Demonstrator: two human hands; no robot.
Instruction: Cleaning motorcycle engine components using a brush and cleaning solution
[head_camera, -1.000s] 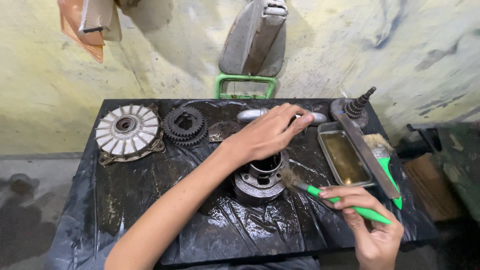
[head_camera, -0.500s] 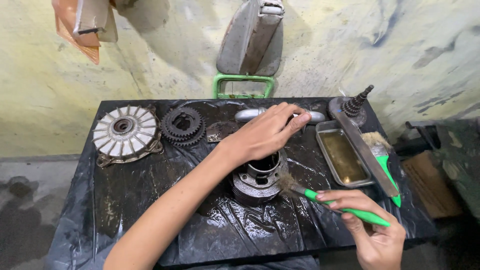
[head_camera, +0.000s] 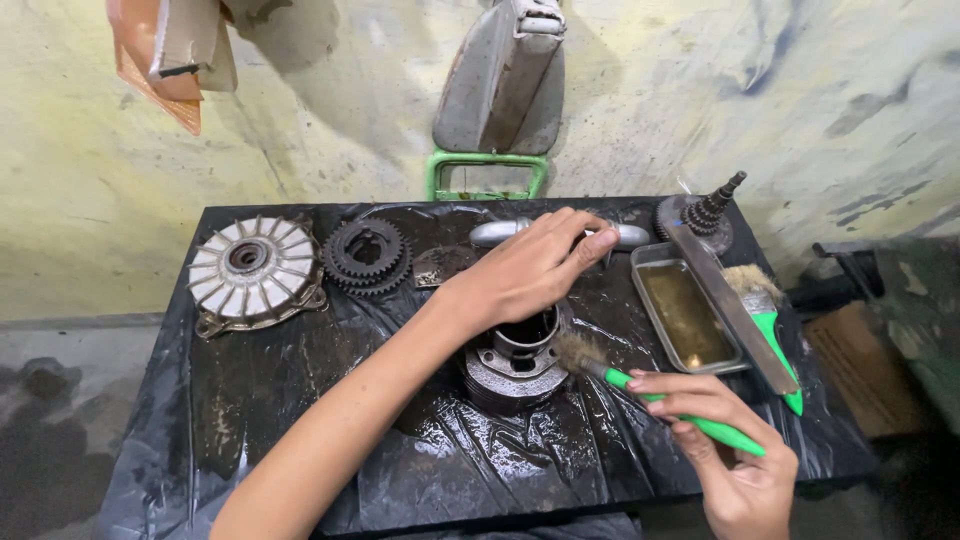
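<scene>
Since the earlier frames your right hand (head_camera: 735, 455) has drawn slightly down and outward, so the brush (head_camera: 660, 400) now meets the cylinder (head_camera: 515, 360) lower on its right flank; your left hand (head_camera: 530, 265) has barely shifted. The cylinder sits at the centre of the black plastic sheet (head_camera: 300, 400) covering the table. It is a dark ribbed metal barrel with an open bore, standing upright on a wider finned base.

Your left hand rests over the top rim, fingers loosely extended and curled over the far edge — steadying more than clamping. Your right hand is closed around the green plastic handle, with the worn, tan bristles touching the barrel.

Hazards, as a judgement:
- The sheet is wet and glossy. The cylinder could skate or tip if brush pressure exceeds the light hold of your left hand.
- An oily handle may twist in your grip.
- Flicked bristles can spray fluid toward you or the wall.
- The shallow metal tray (head_camera: 685, 310) of yellowish liquid lies near your right forearm, with a long flat metal bar (head_camera: 735, 305) and a second brush (head_camera: 765, 300) resting at its edge — a careless sweep could upset them.

Further left lie a finned silver hub plate (head_camera: 250, 270) and a dark toothed gear (head_camera: 367, 255), both well apart from the work
</scene>
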